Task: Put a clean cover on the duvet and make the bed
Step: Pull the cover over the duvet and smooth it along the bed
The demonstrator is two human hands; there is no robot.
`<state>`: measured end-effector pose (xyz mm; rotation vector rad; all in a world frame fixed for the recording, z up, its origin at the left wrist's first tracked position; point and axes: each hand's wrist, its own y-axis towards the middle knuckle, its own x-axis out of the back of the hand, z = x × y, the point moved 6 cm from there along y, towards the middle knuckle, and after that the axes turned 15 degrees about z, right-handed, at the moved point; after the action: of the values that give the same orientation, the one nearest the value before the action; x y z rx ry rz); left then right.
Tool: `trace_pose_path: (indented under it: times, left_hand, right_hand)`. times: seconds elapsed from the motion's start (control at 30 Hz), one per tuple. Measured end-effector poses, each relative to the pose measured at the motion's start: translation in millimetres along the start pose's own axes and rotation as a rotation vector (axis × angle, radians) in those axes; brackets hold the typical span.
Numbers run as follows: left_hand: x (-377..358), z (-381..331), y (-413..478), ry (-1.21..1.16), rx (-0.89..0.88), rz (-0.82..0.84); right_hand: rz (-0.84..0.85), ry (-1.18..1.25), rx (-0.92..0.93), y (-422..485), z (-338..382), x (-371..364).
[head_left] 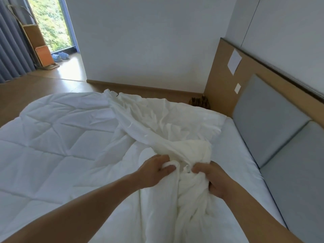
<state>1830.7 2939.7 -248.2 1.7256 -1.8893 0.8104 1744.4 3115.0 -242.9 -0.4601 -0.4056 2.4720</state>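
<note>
Head view: both hands are gripping the cover [157, 123]. Left hand [155, 170] is curling fingers and thumb round a bunched fold. Right hand [213, 179] is clutching another wad just right of it, hands close but not touching. Cover is looking white, thin and heavily creased, gathered thick at the hands and fanning out beyond them. Its long axis is running from the hands away and slightly left, far end lying at the duvet's far edge. It's lying on the duvet [52, 137], which is white, diamond-quilted and spreading left of the left hand. Sheet [242, 155] is showing right of the right hand, with the grey headboard [268, 116] beyond.
</note>
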Motion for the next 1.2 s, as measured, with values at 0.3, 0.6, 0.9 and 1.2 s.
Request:
trace_pose_path:
  times: [0.3,0.6,0.9,1.2]
  left_hand:
    - [-6.9,-14.0,28.3,-0.232,0.091,0.071]
    - [-3.0,-14.6,42.4,-0.06,0.169,0.045]
    - [-9.0,-6.6,46.7,-0.164,0.204,0.026]
    - [-15.3,-4.2,35.0,-0.233,0.2,0.03]
  right_hand:
    - [0.065,0.014,0.053,12.7,9.8,0.8]
    - [0.058,-0.006,0.074,14.1,12.7,8.8]
    - [0.117,0.005,-0.027,9.3,14.0,10.6]
    - [0.115,-0.211,-0.127,15.3,9.8,4.3]
